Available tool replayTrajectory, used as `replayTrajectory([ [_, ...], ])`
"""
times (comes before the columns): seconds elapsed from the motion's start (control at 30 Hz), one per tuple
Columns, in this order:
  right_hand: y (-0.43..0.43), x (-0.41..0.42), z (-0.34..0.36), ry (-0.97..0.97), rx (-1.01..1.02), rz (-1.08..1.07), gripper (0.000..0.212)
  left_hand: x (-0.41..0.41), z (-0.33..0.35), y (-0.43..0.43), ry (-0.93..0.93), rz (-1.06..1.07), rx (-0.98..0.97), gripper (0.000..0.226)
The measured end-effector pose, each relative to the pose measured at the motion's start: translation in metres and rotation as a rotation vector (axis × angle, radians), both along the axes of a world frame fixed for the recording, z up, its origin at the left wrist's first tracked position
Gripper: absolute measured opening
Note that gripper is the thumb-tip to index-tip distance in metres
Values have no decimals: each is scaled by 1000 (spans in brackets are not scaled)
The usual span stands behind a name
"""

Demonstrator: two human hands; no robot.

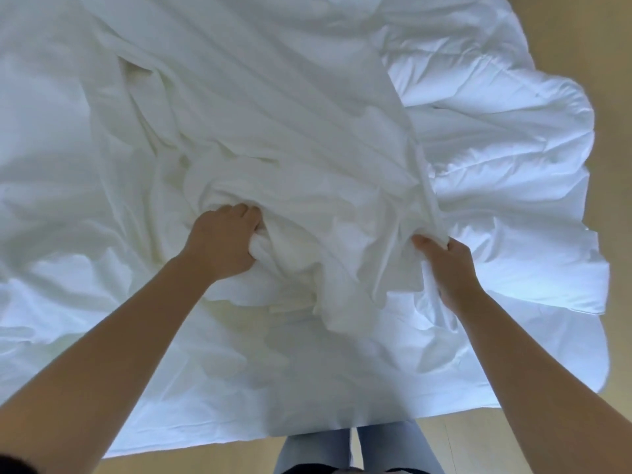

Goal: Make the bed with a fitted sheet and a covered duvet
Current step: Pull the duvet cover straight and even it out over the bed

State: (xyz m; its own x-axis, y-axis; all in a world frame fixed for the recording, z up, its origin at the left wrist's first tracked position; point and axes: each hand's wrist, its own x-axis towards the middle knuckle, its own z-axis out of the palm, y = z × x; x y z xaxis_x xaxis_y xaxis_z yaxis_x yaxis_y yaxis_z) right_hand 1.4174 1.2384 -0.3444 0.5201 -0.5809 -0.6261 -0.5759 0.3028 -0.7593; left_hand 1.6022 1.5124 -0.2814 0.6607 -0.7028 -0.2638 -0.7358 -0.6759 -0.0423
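We see a puffy white duvet (506, 155) spread out wide. A thin white cover (256, 97) lies on top of the duvet and hides all but its right side. The left hand (222, 241) is curled tight round a bunch of the cover, over the middle of the duvet. The right hand (448, 268) grips the cover's edge with curled fingers, by the duvet's bare part. Wooden floor (612, 46) shows past the duvet, and legs (342, 449) in blue jeans stand on the duvet's near side.

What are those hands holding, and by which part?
Both hold the white cover: the left hand clutches a bunched fold of it, the right hand grips its hemmed edge, beside the duvet.
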Motion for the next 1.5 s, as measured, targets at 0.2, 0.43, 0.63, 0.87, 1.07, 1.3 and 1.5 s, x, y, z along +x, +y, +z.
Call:
replayTrajectory([
  [0.2,6,-1,1,-39,-16,-39,13,-44,-9,-44,17,-266,-182,83],
  [0.43,-3,-10,-5,-121,101,-89,5,-71,-68,-154,-64,-257,193,61],
  [0.63,-26,-10,-3,-118,73,-133,9,-39,-31,-164,130,-197,157,44],
  [0.87,-33,-1,23,-146,28,24,30,-35,73,-38,-138,-64,-94,23],
  [1.07,0,12,17,-155,100,130,13,-41,54,-45,-19,195,336,49],
  [1.3,-18,-14,3,-109,134,165,6,-131,-29,-164,43,-211,297,98],
  [1.5,-38,-14,1,-70,64,334,4,-86,-33,-176,-122,-321,310,65],
])
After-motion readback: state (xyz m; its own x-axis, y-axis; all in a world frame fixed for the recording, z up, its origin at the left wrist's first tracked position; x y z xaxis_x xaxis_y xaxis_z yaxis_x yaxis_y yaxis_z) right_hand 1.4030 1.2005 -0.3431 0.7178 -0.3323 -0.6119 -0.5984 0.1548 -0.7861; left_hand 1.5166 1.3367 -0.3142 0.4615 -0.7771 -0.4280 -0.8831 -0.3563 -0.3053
